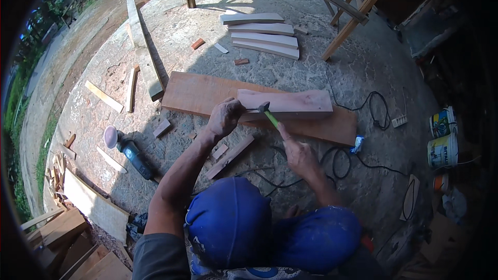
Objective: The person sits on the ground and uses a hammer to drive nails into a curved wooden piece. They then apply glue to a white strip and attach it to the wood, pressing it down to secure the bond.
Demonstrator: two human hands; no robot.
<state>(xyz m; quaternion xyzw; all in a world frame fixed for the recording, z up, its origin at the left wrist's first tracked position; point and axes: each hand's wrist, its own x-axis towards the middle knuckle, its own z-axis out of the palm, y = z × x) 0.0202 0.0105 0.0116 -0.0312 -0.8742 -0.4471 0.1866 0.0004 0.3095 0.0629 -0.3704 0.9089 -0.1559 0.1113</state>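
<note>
In my right hand [301,156] is a hammer [271,118] with a green handle, gripped low. Its dark head is up against or just beside the end of a thin dark metal piece [251,109]. My left hand [226,116] is closed around that piece; whether it is a nail or a slim chisel cannot be made out. Both hands work at the near left end of a pale, pinkish wood block [290,100]. The block lies on a wide, reddish-brown plank [194,89] on the concrete floor.
An angle grinder [136,159] lies left of my left forearm. Black cables [340,162] coil at the right. Beyond the plank are several cut boards [264,39] and a wooden trestle [342,28]. Buckets [442,148] stand far right; wood scraps [65,223] pile up at lower left.
</note>
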